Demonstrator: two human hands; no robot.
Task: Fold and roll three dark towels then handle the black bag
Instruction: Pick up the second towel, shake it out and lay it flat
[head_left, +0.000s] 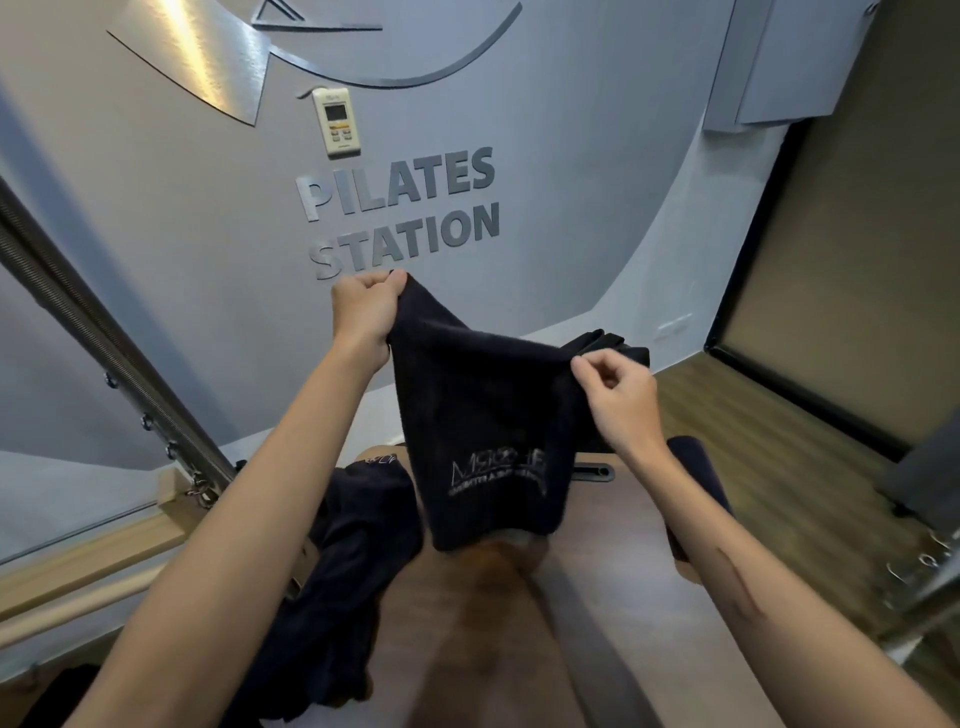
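Observation:
A dark towel (483, 426) with pale embroidered lettering hangs in the air in front of me. My left hand (366, 312) grips its upper left corner, raised high. My right hand (618, 400) pinches the upper right edge, lower than the left, so the towel hangs tilted. A heap of dark towels (343, 566) lies crumpled on the brown padded surface (639, 597) under my left forearm. A rolled dark towel (698, 483) lies at the right behind my right forearm. A black bag (615, 345) shows behind the held towel, mostly hidden.
A grey wall with raised lettering stands straight ahead, with a white remote control (336, 122) mounted on it. A metal frame bar with springs (104, 343) slants down at the left. Wood flooring (779, 457) runs along the right. Metal hooks (919, 566) hang at the right edge.

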